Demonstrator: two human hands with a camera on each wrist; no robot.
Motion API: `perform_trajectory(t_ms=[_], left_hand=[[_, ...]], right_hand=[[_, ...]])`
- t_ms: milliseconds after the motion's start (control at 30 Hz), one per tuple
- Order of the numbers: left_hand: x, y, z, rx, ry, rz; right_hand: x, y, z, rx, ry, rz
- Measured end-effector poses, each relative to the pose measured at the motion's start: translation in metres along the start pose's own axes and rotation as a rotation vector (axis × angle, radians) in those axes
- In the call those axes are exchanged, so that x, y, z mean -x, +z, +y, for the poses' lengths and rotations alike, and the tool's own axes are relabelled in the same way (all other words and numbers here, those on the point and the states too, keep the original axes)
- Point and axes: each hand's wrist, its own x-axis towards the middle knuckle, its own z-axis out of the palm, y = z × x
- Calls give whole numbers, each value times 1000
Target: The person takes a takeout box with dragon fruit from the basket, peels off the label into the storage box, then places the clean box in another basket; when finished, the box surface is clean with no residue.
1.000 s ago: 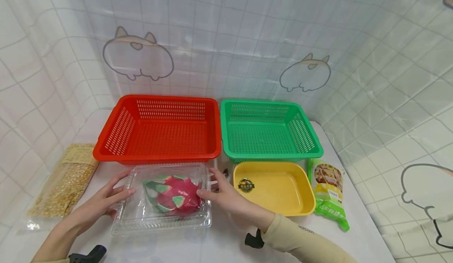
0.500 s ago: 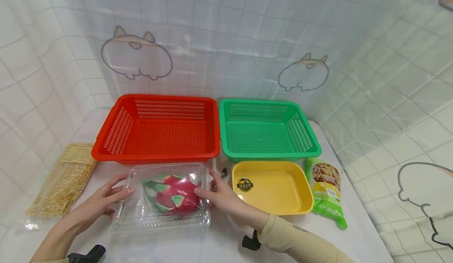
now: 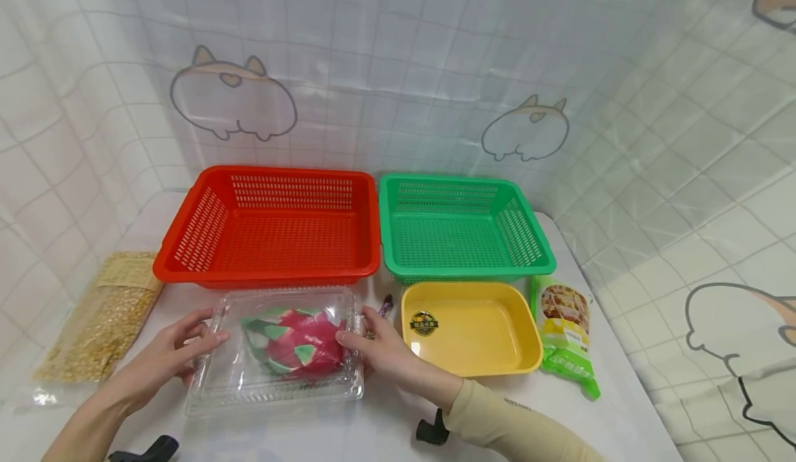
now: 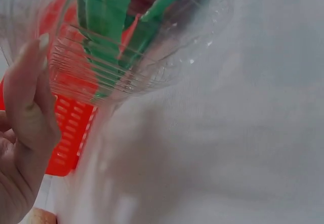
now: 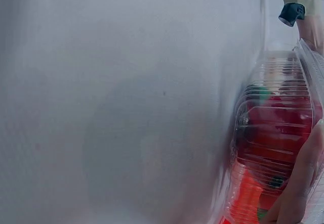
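A clear plastic clamshell container (image 3: 226, 372) with its lid down lies in front of the red basket, and a pink dragon fruit (image 3: 314, 341) with green scales shows inside it. My left hand (image 3: 171, 351) grips the container's left edge, thumb over the lid. On the opposite edge my right hand (image 3: 388, 355) holds it too, with the thumb on top and the other fingers along the side. In the left wrist view, the left hand (image 4: 28, 118) is at the ribbed container wall (image 4: 96, 67). The right wrist view shows the right hand (image 5: 298, 183) against the other end.
Behind the container stand a red basket (image 3: 286, 241) and a green basket (image 3: 448, 241). A yellow tub (image 3: 479, 331) is right of my right hand, beside a green food bag (image 3: 566, 331). A bag of yellow kernels (image 3: 102, 324) lies far left. A small dark wrapped item (image 3: 387, 306) lies near the tub.
The head view has turned slightly, so everything sits a little further left. Both hands keep their hold on the container, and the wrapped item beside the right hand shows more.
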Motion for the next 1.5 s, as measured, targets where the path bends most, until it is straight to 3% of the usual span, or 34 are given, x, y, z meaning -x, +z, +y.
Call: perform_trajectory(t_ms=[200, 533, 900, 1100, 1267, 1500], left_hand=[[10, 0, 4, -4, 7, 10], [24, 6, 22, 21, 99, 66], [34, 25, 55, 84, 273, 182], [31, 34, 77, 137, 297, 179], [27, 44, 100, 102, 286, 159], [12, 54, 125, 85, 293, 137]], right_hand=[[3, 1, 2, -8, -3, -9], [16, -12, -16, 30, -47, -46], [34, -33, -36, 23, -52, 21], [46, -50, -48, 4, -60, 26], [56, -72, -56, 22, -63, 22], [66, -97, -67, 70, -13, 109]])
